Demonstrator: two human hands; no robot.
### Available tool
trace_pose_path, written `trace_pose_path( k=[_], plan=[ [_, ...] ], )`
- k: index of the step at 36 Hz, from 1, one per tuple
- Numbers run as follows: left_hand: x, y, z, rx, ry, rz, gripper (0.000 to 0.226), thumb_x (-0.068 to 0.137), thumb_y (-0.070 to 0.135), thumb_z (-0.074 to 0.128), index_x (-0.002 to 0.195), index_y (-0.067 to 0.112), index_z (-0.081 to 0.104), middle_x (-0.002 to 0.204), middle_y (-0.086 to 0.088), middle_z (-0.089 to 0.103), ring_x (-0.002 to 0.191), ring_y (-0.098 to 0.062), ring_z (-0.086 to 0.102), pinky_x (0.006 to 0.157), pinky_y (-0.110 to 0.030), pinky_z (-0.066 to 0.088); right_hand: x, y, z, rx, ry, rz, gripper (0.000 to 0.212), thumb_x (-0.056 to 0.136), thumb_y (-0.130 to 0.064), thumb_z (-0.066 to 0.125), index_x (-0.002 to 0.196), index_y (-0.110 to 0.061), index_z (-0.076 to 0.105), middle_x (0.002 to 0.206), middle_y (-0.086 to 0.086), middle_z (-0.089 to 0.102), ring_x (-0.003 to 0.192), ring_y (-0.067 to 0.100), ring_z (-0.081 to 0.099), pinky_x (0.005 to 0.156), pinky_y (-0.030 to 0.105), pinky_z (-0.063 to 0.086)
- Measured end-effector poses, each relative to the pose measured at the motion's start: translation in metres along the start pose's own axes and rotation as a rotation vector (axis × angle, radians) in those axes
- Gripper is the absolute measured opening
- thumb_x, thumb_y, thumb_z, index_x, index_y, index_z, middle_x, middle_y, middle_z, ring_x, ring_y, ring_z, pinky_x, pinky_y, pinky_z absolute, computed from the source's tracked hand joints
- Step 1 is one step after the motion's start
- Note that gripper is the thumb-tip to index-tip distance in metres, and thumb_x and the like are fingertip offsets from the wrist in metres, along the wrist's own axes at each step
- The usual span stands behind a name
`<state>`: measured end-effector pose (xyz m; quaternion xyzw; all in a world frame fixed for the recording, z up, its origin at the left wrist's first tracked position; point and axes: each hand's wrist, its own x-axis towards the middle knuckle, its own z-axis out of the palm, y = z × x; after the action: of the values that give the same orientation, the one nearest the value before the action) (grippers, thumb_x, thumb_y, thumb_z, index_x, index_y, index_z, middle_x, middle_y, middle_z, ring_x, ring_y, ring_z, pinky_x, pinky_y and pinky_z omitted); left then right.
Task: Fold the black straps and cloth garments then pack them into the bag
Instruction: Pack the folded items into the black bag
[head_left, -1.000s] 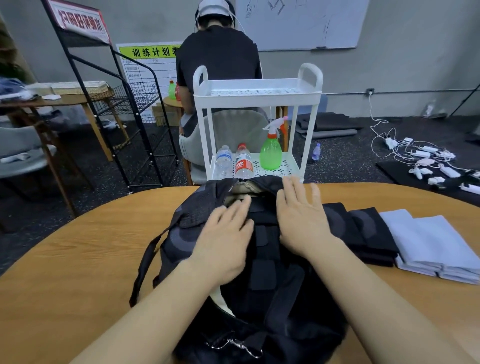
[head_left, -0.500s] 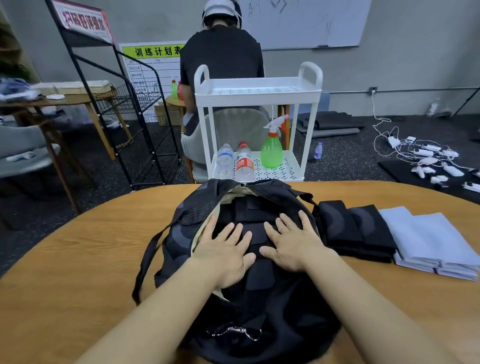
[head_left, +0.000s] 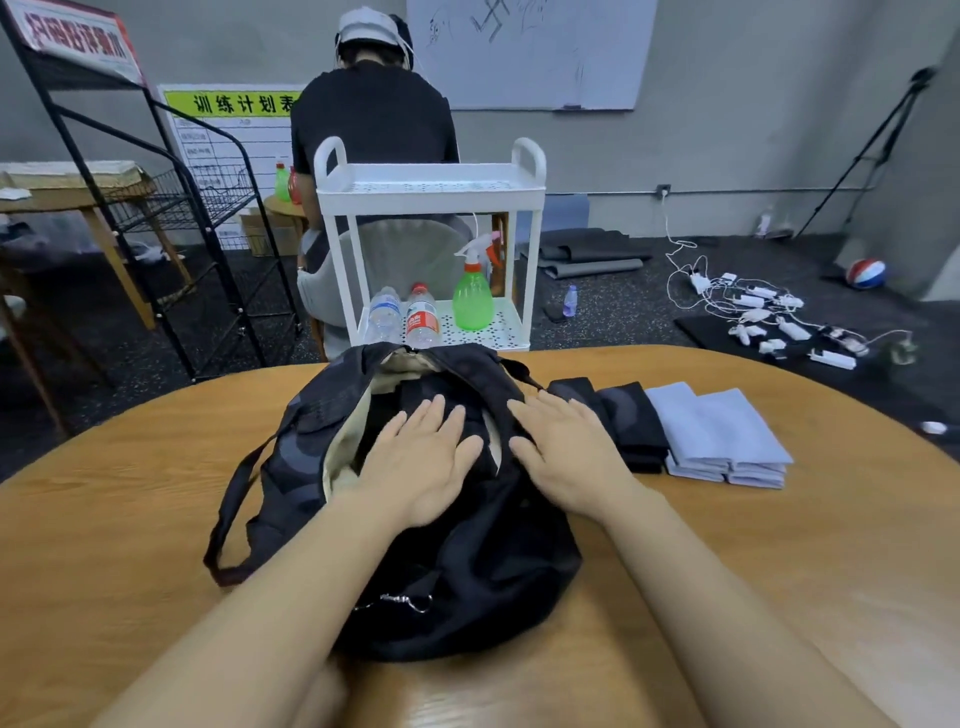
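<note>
Both hands are lying flat, fingers spread: the left hand on black contents inside the open black bag, the right hand on its rim. Folded black garments and folded pale-blue cloths are sitting beside it on the wooden bench.

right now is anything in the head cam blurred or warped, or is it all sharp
Head view: the left hand and right hand show slight motion blur over the bag; the wide-angle lens bows the table edge; forearms at the bottom look soft.
</note>
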<state>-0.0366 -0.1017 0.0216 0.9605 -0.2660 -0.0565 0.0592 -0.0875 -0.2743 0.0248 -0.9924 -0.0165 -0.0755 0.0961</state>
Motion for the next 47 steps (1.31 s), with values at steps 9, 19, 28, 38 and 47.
trace_pose_path(
  k=[9, 19, 28, 38, 47],
  plan=[
    [0.016, 0.069, -0.001, -0.123, 0.177, 0.208, 0.047, 0.107, 0.035, 0.024, 0.148, 0.015, 0.031, 0.162, -0.009, 0.016, 0.150, -0.019, 0.011, 0.119, -0.036, 0.011, -0.046, 0.053, 0.004, 0.104, -0.065, 0.289, 0.053, 0.104, -0.035, 0.034, 0.154, -0.021, 0.021, 0.156, 0.007, 0.028, 0.148, 0.021, 0.014, 0.117, 0.041, 0.009],
    [0.100, 0.105, 0.003, -0.046, -0.032, 0.248, 0.054, 0.107, 0.025, 0.030, 0.157, 0.025, 0.009, 0.164, -0.008, 0.003, 0.149, -0.025, 0.013, 0.118, -0.043, 0.019, -0.021, 0.088, 0.022, 0.110, -0.045, 0.344, 0.061, 0.105, -0.035, 0.030, 0.156, -0.029, -0.004, 0.163, 0.012, -0.005, 0.150, 0.026, -0.006, 0.118, 0.040, -0.004],
    [0.176, 0.110, 0.020, -0.027, -0.234, 0.244, 0.062, 0.105, 0.017, 0.031, 0.155, 0.038, 0.000, 0.164, -0.003, -0.010, 0.151, -0.024, 0.005, 0.118, -0.046, 0.020, -0.006, 0.104, 0.056, 0.107, -0.067, 0.370, 0.057, 0.105, -0.038, 0.022, 0.155, -0.032, -0.002, 0.162, 0.017, -0.007, 0.150, 0.031, -0.008, 0.119, 0.041, -0.003],
    [0.210, 0.111, 0.041, -0.115, -0.410, 0.201, 0.064, 0.099, 0.008, 0.031, 0.155, 0.033, 0.016, 0.163, -0.002, 0.017, 0.148, -0.028, 0.015, 0.120, -0.041, 0.016, -0.006, 0.115, 0.066, 0.048, -0.030, 0.358, 0.054, 0.096, -0.033, 0.026, 0.149, -0.029, 0.036, 0.159, 0.022, 0.017, 0.147, 0.038, 0.017, 0.117, 0.044, 0.017],
    [0.175, 0.121, 0.038, -0.038, -0.472, 0.130, 0.067, 0.096, 0.011, 0.035, 0.157, 0.026, 0.011, 0.161, -0.006, 0.022, 0.146, -0.028, 0.023, 0.118, -0.042, 0.024, -0.031, 0.113, 0.052, 0.140, -0.102, 0.302, 0.055, 0.102, -0.019, 0.031, 0.154, -0.031, 0.018, 0.163, 0.007, -0.011, 0.149, 0.023, -0.012, 0.118, 0.035, -0.009]
  ],
)
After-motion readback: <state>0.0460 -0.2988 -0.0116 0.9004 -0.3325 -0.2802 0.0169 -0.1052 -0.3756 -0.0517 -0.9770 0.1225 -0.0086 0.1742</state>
